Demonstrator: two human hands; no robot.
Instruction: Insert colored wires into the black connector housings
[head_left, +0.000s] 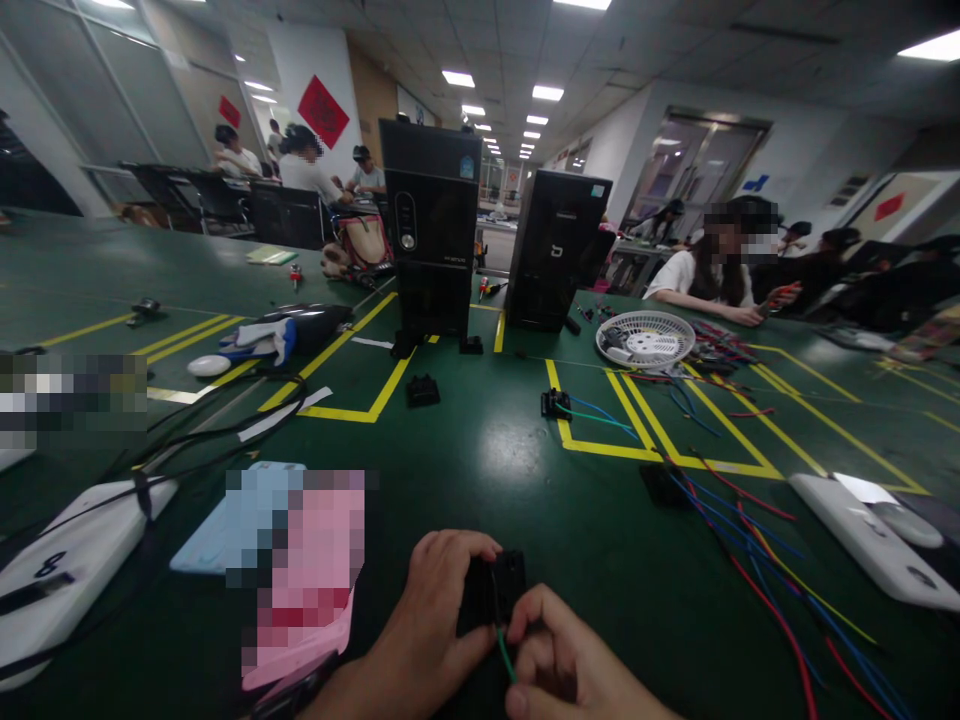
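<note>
My left hand [427, 610] is curled round a small black plastic block [513, 572] near the front of the green table, thumb and fingers on its left side. A green wire [505, 652] runs up to the block's near side. Its lower part is pinched by my right hand [566, 655], whose fingertips lie close to the block. Where the wire's upper end sits is too dark to tell. Beyond my hands lies a similar black block [556, 403] with blue and green wires attached. Another black block [423, 390] rests to its left.
Loose red, blue and yellow wires [757, 560] spread over the right side. A round white slatted basket [604, 335] stands behind them. Two black computer towers [429, 220] rise at the back. Left are a pink item [315, 570], a light blue one and black cables. A co-worker sits across, right.
</note>
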